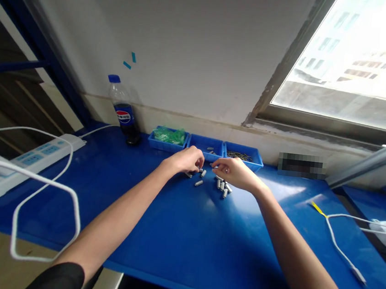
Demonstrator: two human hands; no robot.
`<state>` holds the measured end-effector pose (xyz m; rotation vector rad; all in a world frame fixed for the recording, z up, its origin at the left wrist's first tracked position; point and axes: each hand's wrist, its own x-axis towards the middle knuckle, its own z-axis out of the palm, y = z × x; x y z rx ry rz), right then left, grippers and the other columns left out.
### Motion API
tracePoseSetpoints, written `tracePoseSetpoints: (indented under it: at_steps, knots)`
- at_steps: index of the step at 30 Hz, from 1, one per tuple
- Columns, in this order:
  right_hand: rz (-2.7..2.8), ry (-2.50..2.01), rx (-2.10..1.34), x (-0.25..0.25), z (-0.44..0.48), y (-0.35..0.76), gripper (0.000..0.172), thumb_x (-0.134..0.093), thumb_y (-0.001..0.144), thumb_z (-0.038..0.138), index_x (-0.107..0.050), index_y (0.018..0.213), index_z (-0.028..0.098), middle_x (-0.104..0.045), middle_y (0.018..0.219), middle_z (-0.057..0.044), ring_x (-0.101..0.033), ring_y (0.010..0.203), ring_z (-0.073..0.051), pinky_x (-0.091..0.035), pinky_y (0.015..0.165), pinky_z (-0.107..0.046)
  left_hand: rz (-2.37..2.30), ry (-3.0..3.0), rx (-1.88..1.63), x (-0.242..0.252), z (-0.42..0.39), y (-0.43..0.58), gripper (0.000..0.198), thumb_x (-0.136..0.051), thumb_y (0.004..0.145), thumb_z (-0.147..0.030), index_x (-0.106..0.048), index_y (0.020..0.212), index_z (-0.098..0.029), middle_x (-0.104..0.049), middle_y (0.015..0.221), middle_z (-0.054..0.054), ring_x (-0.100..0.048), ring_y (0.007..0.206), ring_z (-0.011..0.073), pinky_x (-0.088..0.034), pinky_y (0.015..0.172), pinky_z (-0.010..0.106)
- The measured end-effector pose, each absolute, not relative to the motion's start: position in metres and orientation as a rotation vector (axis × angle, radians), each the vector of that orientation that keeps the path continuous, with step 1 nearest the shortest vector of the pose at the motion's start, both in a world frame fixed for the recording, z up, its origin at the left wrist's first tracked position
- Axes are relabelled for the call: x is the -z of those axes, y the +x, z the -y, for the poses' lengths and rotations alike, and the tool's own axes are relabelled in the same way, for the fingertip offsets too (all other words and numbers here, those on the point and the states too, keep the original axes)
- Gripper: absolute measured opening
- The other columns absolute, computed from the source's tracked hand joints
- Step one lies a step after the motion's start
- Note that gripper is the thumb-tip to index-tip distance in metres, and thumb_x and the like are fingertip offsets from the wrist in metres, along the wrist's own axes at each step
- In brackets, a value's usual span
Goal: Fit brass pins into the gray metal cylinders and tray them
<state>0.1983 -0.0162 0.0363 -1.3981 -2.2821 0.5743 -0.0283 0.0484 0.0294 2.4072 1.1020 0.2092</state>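
Against a pale wall stands a blue table. Near its far edge, short metal cylinders lie loosely scattered below both hands. The left hand curls its fingers down over a few; the right hand brings thumb and forefinger close together. At this size, whether either grasps a cylinder cannot be told. Behind, along the far edge, three blue trays hold green plastic, small pieces and slender dark parts. Leftward stands a bottle; a white power strip lies toward the left edge.
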Motion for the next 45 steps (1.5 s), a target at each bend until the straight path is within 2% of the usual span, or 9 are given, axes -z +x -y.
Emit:
tracePoseSetpoints:
  at_steps: [4, 7, 14, 23, 32, 35, 40, 42, 45]
  knots:
    - [2.209, -1.416, -0.609, -0.032, 0.018, 0.204, 0.015, -0.067, 0.085, 0.027, -0.079, 0.094, 0.023, -0.078, 0.076, -0.001, -0.074, 0.072, -0.021, -0.052, 0.069, -0.03, -1.019, 2.292, -0.434, -0.035, -0.052, -0.028, 0.01, -0.08, 0.071, -0.019, -0.081, 0.08, -0.015, -0.078, 0.08, 0.007, -0.073, 0.075, 0.0191, -0.054, 0.068, 0.024]
    - [2.064, -1.403, -0.814, -0.027, 0.017, 0.205, 0.014, -0.072, 0.083, 0.031, -0.076, 0.093, 0.021, -0.078, 0.077, -0.002, -0.075, 0.073, -0.023, -0.055, 0.068, -0.03, -0.907, 2.109, -0.644, -0.04, -0.053, -0.029, 0.01, -0.08, 0.07, -0.02, -0.077, 0.077, -0.013, -0.078, 0.08, 0.007, -0.075, 0.079, 0.019, -0.06, 0.079, 0.026]
    - [1.555, -1.199, -1.384, -0.02, 0.016, 0.197, 0.04, -0.086, 0.076, 0.043, -0.071, 0.104, 0.018, -0.081, 0.09, -0.008, -0.077, 0.087, -0.023, -0.059, 0.081, -0.034, -0.737, 1.947, -0.725, -0.041, -0.054, -0.029, 0.022, -0.086, 0.065, -0.026, -0.072, 0.076, -0.011, -0.075, 0.078, 0.005, -0.073, 0.077, 0.0175, -0.061, 0.084, 0.032]
    - [1.248, -1.063, -1.473, -0.015, 0.018, 0.189, 0.042, -0.093, 0.069, 0.039, -0.07, 0.098, 0.02, -0.08, 0.09, -0.007, -0.076, 0.084, -0.019, -0.058, 0.08, -0.029, -0.719, 1.93, -0.725, -0.043, -0.048, -0.026, 0.023, -0.086, 0.066, -0.025, -0.071, 0.076, -0.011, -0.073, 0.074, 0.003, -0.069, 0.071, 0.0138, -0.057, 0.073, 0.025]
    - [1.228, -1.095, -1.455, -0.009, 0.018, 0.183, 0.038, -0.092, 0.071, 0.04, -0.078, 0.098, 0.017, -0.078, 0.083, -0.006, -0.07, 0.072, -0.016, -0.057, 0.075, -0.03, -0.808, 2.042, -0.676, -0.046, -0.044, -0.026, 0.028, -0.087, 0.064, -0.03, -0.069, 0.074, -0.012, -0.074, 0.075, 0.004, -0.069, 0.072, 0.0163, -0.052, 0.067, 0.024]
    - [1.193, -1.133, -1.296, -0.007, 0.016, 0.181, 0.039, -0.092, 0.07, 0.039, -0.078, 0.099, 0.017, -0.078, 0.083, -0.007, -0.072, 0.076, -0.019, -0.058, 0.081, -0.035, -0.948, 2.215, -0.535, -0.054, -0.044, -0.031, 0.027, -0.086, 0.068, -0.036, -0.072, 0.077, -0.014, -0.075, 0.077, 0.005, -0.069, 0.073, 0.0172, -0.049, 0.065, 0.023]
    - [1.141, -1.044, -1.133, -0.007, 0.012, 0.179, 0.061, -0.09, 0.071, 0.036, -0.07, 0.128, 0.025, -0.075, 0.127, -0.011, -0.071, 0.116, -0.029, -0.052, 0.106, -0.046, -1.08, 2.376, 0.015, -0.059, -0.048, -0.046, 0.037, -0.091, 0.06, -0.034, -0.077, 0.09, -0.017, -0.078, 0.086, 0.005, -0.069, 0.074, 0.0178, -0.047, 0.063, 0.022]
    - [1.151, -1.036, -1.123, -0.007, 0.011, 0.181, 0.06, -0.088, 0.073, 0.036, -0.07, 0.129, 0.026, -0.072, 0.132, -0.011, -0.071, 0.118, -0.029, -0.053, 0.106, -0.046, -1.097, 2.395, 0.161, -0.057, -0.05, -0.048, 0.04, -0.091, 0.059, -0.029, -0.078, 0.096, -0.018, -0.078, 0.089, 0.005, -0.069, 0.073, 0.0175, -0.046, 0.061, 0.022]
    - [1.173, -1.059, -1.108, -0.008, 0.01, 0.185, 0.047, -0.085, 0.077, 0.038, -0.072, 0.12, 0.024, -0.075, 0.126, -0.011, -0.074, 0.108, -0.027, -0.057, 0.096, -0.041, -1.098, 2.372, 0.277, -0.054, -0.052, -0.047, 0.037, -0.088, 0.062, -0.023, -0.079, 0.098, -0.018, -0.078, 0.09, 0.005, -0.069, 0.072, 0.0175, -0.045, 0.059, 0.022]
